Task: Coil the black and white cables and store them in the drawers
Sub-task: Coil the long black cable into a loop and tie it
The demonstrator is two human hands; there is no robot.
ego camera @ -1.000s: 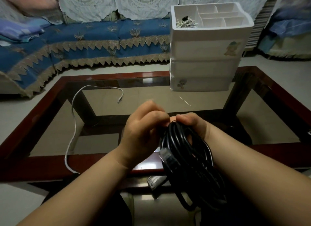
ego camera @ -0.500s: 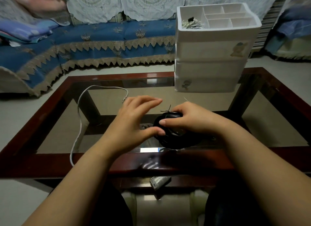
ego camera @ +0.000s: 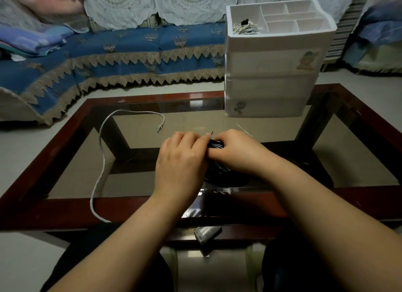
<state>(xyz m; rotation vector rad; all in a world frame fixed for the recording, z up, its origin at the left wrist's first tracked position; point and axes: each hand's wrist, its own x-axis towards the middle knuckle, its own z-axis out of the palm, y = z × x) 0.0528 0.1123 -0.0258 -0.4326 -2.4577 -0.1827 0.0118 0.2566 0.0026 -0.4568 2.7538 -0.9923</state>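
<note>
Where sofa (ego camera: 130, 43) runs, glass table (ego camera: 141, 174) fronts it

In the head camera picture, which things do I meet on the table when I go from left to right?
white cable → left hand → black cable coil, held between both hands → right hand → white drawer unit, standing further back.
</note>
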